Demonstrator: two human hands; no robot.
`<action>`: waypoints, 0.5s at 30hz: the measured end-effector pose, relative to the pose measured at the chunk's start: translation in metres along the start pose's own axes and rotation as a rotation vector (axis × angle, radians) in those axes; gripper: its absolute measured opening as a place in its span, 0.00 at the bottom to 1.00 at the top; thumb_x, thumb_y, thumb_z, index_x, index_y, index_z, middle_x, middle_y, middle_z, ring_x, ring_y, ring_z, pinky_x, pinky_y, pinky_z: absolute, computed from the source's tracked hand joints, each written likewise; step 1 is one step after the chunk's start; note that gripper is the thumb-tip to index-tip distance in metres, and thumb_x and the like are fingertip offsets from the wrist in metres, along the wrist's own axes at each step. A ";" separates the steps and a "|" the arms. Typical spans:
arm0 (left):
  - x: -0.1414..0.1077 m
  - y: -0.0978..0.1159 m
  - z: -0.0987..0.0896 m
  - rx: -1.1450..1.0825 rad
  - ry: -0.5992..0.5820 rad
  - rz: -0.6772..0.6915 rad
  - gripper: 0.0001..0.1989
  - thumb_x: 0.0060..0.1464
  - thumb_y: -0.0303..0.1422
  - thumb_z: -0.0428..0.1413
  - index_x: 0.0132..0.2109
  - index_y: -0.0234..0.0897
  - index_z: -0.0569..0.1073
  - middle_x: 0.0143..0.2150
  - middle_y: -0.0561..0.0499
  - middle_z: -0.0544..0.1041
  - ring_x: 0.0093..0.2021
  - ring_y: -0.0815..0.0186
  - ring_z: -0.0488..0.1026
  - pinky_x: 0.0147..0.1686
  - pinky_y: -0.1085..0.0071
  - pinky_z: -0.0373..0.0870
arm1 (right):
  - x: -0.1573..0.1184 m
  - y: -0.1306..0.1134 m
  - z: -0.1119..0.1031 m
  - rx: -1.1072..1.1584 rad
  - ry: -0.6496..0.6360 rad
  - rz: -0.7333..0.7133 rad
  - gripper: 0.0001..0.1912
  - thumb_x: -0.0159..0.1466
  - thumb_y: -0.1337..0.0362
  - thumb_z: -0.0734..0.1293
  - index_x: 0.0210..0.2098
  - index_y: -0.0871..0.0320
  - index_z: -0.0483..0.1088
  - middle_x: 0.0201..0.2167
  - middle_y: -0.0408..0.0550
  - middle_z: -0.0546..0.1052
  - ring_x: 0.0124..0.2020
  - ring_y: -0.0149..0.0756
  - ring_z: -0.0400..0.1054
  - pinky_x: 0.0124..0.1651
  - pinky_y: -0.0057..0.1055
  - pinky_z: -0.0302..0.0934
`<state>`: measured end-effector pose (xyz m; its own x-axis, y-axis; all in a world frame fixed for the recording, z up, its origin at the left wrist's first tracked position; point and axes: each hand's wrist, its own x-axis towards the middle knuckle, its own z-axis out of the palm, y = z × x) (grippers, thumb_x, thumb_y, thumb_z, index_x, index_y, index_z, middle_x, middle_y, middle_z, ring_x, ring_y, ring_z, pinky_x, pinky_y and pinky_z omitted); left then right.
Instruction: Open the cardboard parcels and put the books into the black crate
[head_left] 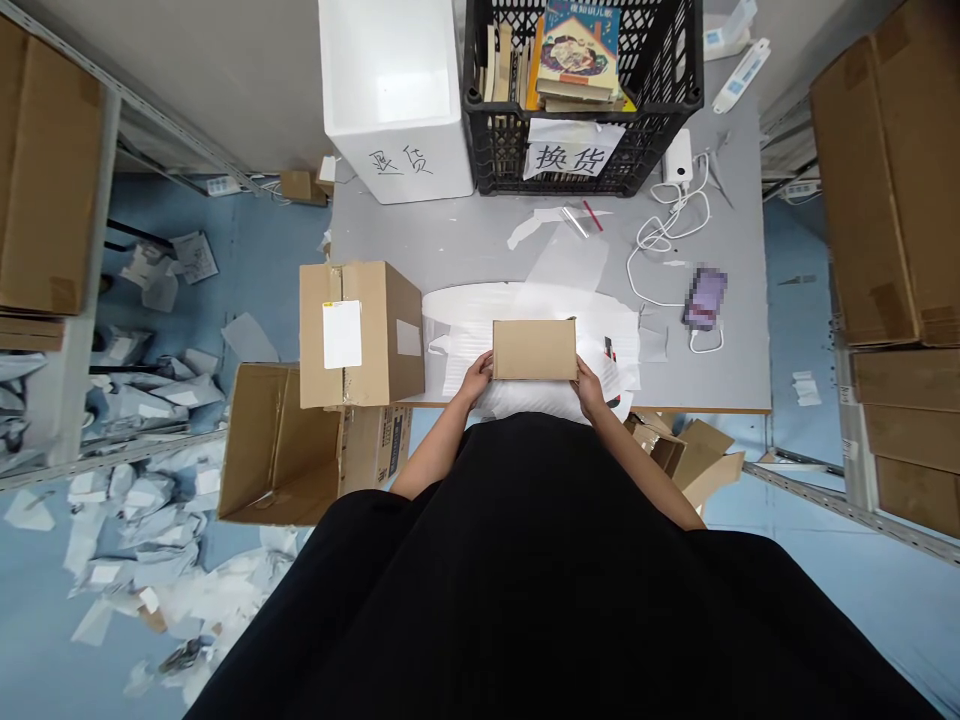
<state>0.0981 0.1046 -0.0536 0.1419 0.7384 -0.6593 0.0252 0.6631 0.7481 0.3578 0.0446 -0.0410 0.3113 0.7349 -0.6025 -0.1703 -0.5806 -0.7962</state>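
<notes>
A small brown cardboard box (pixel 534 350) is held level between both hands near the table's front edge. My left hand (pixel 478 376) grips its left end, and my right hand (pixel 589 386) has its fingers on the right end. Below the box, white foam wrapping sheets (pixel 465 310) are spread over the tabletop. Something small in red and black (pixel 610 348) shows on the sheets beside my right hand, too small to name. To the left stands a larger taped carton (pixel 364 335) with a white label.
At the back of the grey table (pixel 480 235) are a white bin (pixel 397 160) and a black crate (pixel 487 150) of books. A phone (pixel 705 298) with a white cable (pixel 652 240) lies right. An open carton (pixel 277 440) stands lower left; bagged parcels (pixel 150 510) cover the floor.
</notes>
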 end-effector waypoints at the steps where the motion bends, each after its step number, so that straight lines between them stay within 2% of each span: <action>1: -0.001 0.001 0.000 0.000 -0.001 -0.007 0.34 0.51 0.22 0.53 0.66 0.40 0.68 0.66 0.43 0.73 0.63 0.60 0.71 0.62 0.57 0.68 | -0.003 -0.001 0.001 0.026 0.009 0.015 0.29 0.60 0.55 0.65 0.61 0.48 0.73 0.61 0.41 0.76 0.62 0.37 0.69 0.67 0.42 0.60; 4: -0.006 0.005 0.001 0.015 -0.007 -0.007 0.35 0.51 0.23 0.55 0.67 0.41 0.68 0.65 0.44 0.74 0.61 0.60 0.72 0.62 0.58 0.68 | -0.007 -0.009 0.003 0.053 0.008 -0.009 0.24 0.58 0.56 0.66 0.52 0.49 0.79 0.54 0.40 0.81 0.61 0.39 0.70 0.66 0.42 0.61; 7: -0.010 0.012 -0.002 0.056 -0.028 0.027 0.35 0.52 0.25 0.56 0.68 0.42 0.68 0.57 0.46 0.78 0.55 0.62 0.75 0.61 0.60 0.68 | -0.004 -0.022 0.004 0.043 0.015 -0.071 0.19 0.57 0.53 0.67 0.45 0.51 0.81 0.48 0.41 0.83 0.57 0.41 0.72 0.64 0.43 0.63; 12: -0.020 0.027 -0.008 0.202 -0.016 0.178 0.29 0.55 0.27 0.55 0.64 0.38 0.72 0.39 0.51 0.79 0.43 0.65 0.74 0.56 0.65 0.67 | -0.002 -0.044 -0.001 0.098 0.059 -0.105 0.15 0.56 0.51 0.68 0.36 0.54 0.79 0.42 0.44 0.83 0.52 0.44 0.74 0.60 0.43 0.67; 15: -0.028 0.041 -0.007 0.301 0.020 0.256 0.25 0.56 0.28 0.55 0.62 0.37 0.75 0.37 0.52 0.79 0.41 0.65 0.73 0.55 0.66 0.67 | -0.008 -0.053 -0.007 0.131 0.094 -0.114 0.16 0.57 0.48 0.69 0.32 0.55 0.75 0.37 0.46 0.82 0.50 0.44 0.75 0.56 0.41 0.70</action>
<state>0.0885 0.1115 -0.0051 0.1622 0.8796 -0.4472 0.2813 0.3932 0.8754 0.3710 0.0669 0.0061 0.4205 0.7538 -0.5049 -0.2474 -0.4401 -0.8632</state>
